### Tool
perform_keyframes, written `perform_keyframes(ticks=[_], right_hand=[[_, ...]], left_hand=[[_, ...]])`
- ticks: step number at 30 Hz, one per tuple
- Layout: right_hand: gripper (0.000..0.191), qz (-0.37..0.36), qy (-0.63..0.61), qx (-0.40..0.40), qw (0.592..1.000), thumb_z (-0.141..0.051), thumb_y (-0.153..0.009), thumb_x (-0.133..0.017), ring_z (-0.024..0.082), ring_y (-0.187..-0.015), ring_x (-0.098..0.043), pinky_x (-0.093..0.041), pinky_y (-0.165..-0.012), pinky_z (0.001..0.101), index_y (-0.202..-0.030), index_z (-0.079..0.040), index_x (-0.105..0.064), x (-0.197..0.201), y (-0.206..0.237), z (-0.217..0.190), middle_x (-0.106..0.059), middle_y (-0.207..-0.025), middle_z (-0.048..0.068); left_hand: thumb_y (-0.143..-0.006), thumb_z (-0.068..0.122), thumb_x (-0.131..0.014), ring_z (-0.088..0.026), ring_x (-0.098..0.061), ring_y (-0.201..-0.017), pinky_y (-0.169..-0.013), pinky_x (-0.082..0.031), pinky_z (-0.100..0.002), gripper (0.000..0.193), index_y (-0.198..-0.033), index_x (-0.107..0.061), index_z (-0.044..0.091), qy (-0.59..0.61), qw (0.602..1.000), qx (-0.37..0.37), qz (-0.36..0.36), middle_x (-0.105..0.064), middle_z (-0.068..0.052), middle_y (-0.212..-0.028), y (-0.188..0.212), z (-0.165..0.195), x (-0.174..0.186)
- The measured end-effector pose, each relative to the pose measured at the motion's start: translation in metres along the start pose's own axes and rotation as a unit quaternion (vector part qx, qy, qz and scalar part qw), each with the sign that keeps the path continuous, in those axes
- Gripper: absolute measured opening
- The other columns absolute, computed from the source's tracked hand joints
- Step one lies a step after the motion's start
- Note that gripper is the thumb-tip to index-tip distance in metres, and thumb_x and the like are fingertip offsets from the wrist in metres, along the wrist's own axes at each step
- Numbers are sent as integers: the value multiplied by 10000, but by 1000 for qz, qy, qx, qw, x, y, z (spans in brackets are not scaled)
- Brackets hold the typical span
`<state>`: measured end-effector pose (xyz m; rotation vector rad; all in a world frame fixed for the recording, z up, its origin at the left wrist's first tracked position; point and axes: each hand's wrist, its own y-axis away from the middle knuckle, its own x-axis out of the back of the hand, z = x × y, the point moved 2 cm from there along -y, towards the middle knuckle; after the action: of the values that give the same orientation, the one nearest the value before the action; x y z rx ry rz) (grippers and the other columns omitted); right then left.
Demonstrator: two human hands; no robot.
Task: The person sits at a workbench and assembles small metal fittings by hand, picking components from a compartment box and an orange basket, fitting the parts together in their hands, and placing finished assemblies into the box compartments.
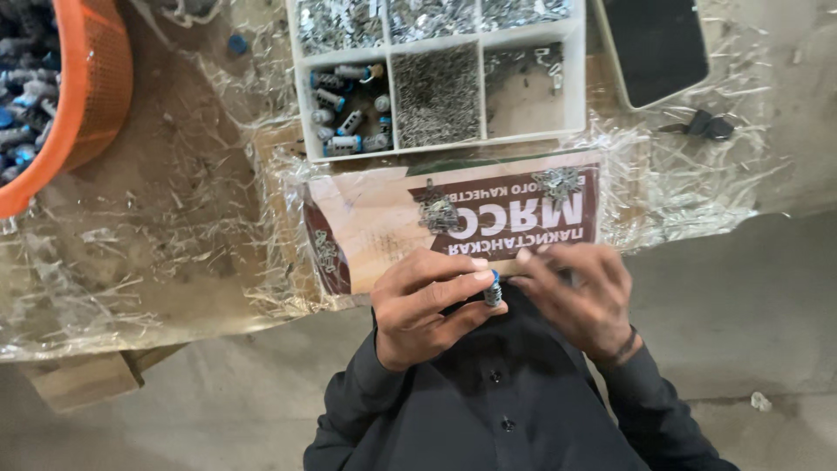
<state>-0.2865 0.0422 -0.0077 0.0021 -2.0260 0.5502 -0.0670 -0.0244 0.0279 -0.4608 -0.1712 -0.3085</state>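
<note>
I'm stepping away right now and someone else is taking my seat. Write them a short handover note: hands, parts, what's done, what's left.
Left hand: fingers pinch a small grey metal cylinder with a blue cap, held upright over the lap.
Right hand: fingers right beside the cylinder; blurred, so its grip is unclear.
Parts: similar blue-capped cylinders and thin metal pins in the white plastic compartment tray; more cylinders in the orange mesh basket; three small metal clusters on the printed cardboard sheet.
Done: cannot tell which pieces are finished.
Left: one cylinder in hand.
</note>
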Motion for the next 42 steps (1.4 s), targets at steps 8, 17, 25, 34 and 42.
perform_keyframes(ticks=[8,17,25,34,42], right_hand=[[247,79,-382,-137,911,78,-805,-805,234,-854,-733,-612,-793,324,-996,-47,-708,9,-11,-18,-715,-944,62],[226,130,-274,-34,952,116,-817,-824,227,-879,-717,-575,-735,304,-976,5,-708,12,-45,-41,-710,-945,102],[203,74,-285,-11,956,65,-797,-808,231,-822,-718,-546,-695,290,-946,-35,-713,9,-49,-36,-716,-923,96],[247,53,-213,-4,976,86,-760,-796,230,-872,-675,-551,-757,340,-974,-31,-755,10,-48,-43,-684,-960,102],[249,-98,-503,-300,805,-23,-862,-769,129,-900,-710,-580,-772,256,-1100,-6,-700,1,-39,-27,-724,-995,72]], left_hand=[[-757,94,-962,-215,-731,-924,-800,-605,-327,439,-1139,-747,106,-10,1000,-2,0,-733,-64,-1108,2,0,-1],[-820,118,-928,-167,-726,-918,-743,-596,-260,440,-1212,-729,119,32,998,48,0,-735,-55,-1195,13,0,11],[-825,126,-924,-176,-719,-945,-763,-599,-261,447,-1228,-730,133,12,999,42,4,-722,-34,-1191,16,0,13],[-808,101,-930,-200,-722,-949,-771,-577,-292,446,-1213,-747,143,-57,998,12,14,-721,-33,-1178,15,-1,12],[-788,116,-945,-208,-730,-923,-739,-565,-294,451,-1190,-741,126,8,1000,3,7,-722,-37,-1169,17,-1,16]])
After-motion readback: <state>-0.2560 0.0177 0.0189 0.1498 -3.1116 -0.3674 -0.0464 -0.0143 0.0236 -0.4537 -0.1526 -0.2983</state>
